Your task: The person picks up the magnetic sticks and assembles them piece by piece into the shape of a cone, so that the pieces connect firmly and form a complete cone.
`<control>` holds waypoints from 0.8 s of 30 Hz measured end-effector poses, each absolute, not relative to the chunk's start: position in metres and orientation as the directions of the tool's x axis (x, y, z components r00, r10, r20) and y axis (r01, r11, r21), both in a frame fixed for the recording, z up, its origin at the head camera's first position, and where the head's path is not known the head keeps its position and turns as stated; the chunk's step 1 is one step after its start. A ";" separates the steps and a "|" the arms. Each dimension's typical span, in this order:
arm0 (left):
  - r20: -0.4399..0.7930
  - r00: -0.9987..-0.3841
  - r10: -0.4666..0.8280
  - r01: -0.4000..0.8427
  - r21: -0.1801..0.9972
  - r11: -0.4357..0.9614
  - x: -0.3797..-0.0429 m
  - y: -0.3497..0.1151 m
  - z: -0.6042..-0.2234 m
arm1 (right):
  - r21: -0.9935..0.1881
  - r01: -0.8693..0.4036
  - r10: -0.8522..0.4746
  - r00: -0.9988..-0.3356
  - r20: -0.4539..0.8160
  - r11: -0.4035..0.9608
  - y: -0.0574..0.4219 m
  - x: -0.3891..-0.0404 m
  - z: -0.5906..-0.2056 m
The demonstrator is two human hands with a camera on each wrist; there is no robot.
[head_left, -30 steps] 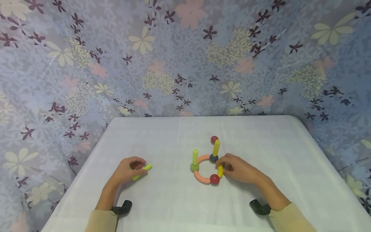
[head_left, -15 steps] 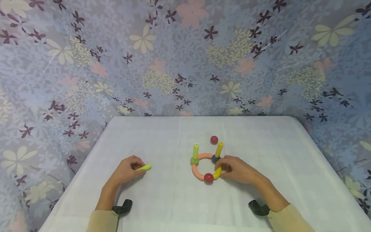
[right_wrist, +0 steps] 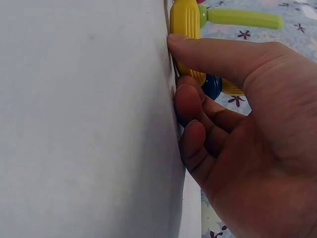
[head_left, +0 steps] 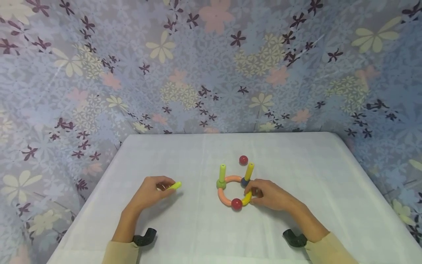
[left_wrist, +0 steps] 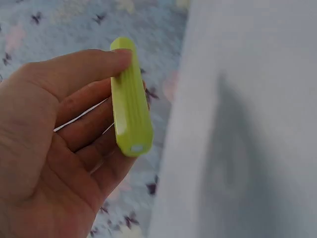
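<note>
My left hand [head_left: 151, 191] pinches a lime-green ribbed rod [left_wrist: 132, 101] between thumb and fingers, raised over the table with a shadow below it. My right hand [head_left: 271, 194] grips the yellow curved piece [head_left: 247, 198] of a ring that lies on the table. Two orange curved pieces [head_left: 225, 197] form the rest of the ring, joined by a red ball [head_left: 236, 204], a green ball [head_left: 221, 184] and a dark blue ball [head_left: 245, 182]. A lime-green rod [head_left: 222, 171] stands upright on the green ball. On the blue ball a yellow rod [head_left: 249, 171] stands tilted slightly right.
A loose red ball [head_left: 243, 160] lies behind the ring on the white-covered table [head_left: 184, 234]. Floral cloth [head_left: 204, 66] hangs behind the table and along its sides. Each wrist wears a black camera mount [head_left: 145, 237].
My left hand has lifted the lime-green rod off the table and moved right. Under my right hand the ring has turned, its front red ball shifting left; it stays put in the last half second.
</note>
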State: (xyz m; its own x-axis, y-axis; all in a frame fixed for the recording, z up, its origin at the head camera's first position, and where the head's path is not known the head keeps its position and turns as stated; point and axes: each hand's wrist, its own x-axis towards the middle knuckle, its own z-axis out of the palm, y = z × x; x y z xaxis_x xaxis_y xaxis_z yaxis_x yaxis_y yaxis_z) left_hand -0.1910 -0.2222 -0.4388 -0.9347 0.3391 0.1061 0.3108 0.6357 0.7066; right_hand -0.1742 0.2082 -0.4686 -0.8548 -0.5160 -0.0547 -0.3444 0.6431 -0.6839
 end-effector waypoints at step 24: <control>0.176 -0.796 0.580 0.426 0.842 0.330 -0.196 -0.113 -0.392 | -0.676 -0.354 -0.507 -0.861 -0.035 0.647 0.208 -0.174 -0.472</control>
State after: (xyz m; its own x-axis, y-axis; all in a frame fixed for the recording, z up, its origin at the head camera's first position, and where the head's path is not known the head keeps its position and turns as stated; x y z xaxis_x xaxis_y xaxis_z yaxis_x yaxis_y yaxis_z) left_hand -0.1955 -0.1131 -0.3919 -0.7956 0.5798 0.1758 0.4265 0.3299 0.8422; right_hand -0.1736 0.2077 -0.4718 -0.8613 -0.5069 -0.0347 -0.3535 0.6470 -0.6756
